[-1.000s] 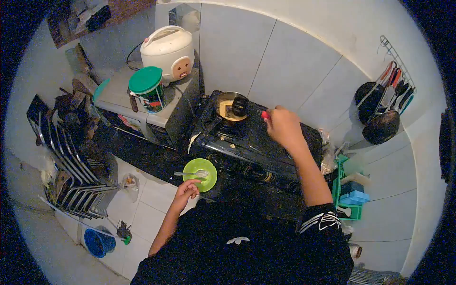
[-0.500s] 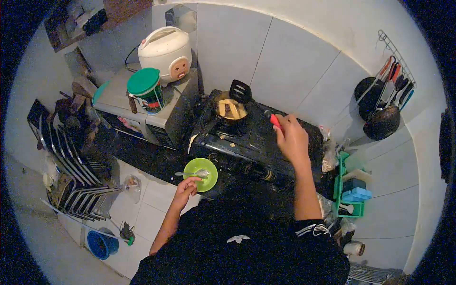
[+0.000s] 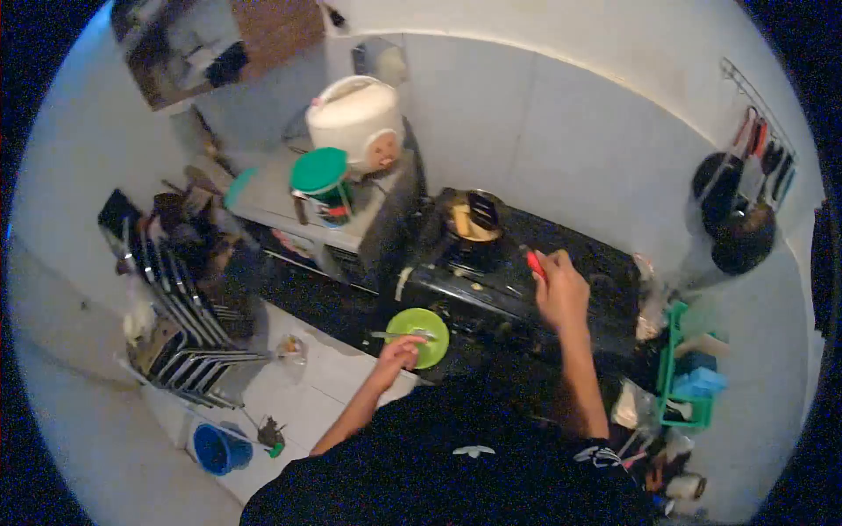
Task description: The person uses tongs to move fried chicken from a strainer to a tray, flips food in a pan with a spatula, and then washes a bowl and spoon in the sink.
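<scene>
Below the frame's centre, the left hand [image 3: 399, 353], loosely curled, overlaps the green bowl [image 3: 436, 327]; any grip is unclear. At upper centre, a spatula [image 3: 483, 210] partly hides blurred food [image 3: 462, 220] in the pan [image 3: 481, 236]; rightward, the right hand [image 3: 562, 287] grasps its red handle [image 3: 536, 265].

- In my right hand [image 3: 563, 294], a smooth, plastic-looking spatula handle [image 3: 536, 265];
- beneath it, a glossy stove [image 3: 482, 299];
- at my left hand [image 3: 399, 356], a smooth, plastic-looking bowl [image 3: 431, 352] with a metal spoon [image 3: 386, 335];
- behind both, my matt cloth shirt [image 3: 421, 469]
</scene>
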The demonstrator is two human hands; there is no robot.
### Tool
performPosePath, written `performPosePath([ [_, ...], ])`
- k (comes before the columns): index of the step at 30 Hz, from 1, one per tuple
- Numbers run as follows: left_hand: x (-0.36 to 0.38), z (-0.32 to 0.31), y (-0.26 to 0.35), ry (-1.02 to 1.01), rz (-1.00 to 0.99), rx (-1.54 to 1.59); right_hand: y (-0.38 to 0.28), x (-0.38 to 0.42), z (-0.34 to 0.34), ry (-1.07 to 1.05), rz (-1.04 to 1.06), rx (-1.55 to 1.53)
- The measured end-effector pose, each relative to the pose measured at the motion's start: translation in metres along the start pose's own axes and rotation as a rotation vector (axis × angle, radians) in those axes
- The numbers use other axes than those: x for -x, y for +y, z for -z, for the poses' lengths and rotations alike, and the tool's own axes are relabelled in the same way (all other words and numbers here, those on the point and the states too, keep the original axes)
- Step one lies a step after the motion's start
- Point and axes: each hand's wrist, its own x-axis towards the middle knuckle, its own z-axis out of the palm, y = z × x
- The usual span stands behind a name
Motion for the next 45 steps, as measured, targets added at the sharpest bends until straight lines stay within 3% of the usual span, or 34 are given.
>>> performPosePath([
  [5,0.000,-0.007,0.000,-0.056,-0.017,0.083,0.002,-0.013,-0.025,0.078,0.158,0.060],
  [27,0.004,-0.019,0.000,-0.110,-0.050,0.027,-0.009,-0.009,-0.021,0.047,0.047,0.119],
  [36,0.007,-0.023,0.005,-0.083,-0.064,-0.010,0.000,-0.012,-0.022,0.073,0.114,0.030],
  [39,0.006,-0.022,0.005,-0.080,-0.081,0.021,0.006,-0.008,-0.016,0.056,0.023,-0.080],
  [41,0.003,-0.022,0.002,-0.048,-0.053,0.016,0.015,-0.002,-0.015,0.111,0.027,-0.185],
  [44,-0.007,-0.022,-0.008,0.249,-0.192,-0.368,0.034,0.016,-0.018,0.218,-0.074,-0.411],
  [45,-0.015,-0.022,-0.007,0.250,-0.188,-0.367,0.041,0.023,-0.023,0.215,-0.076,-0.412],
])
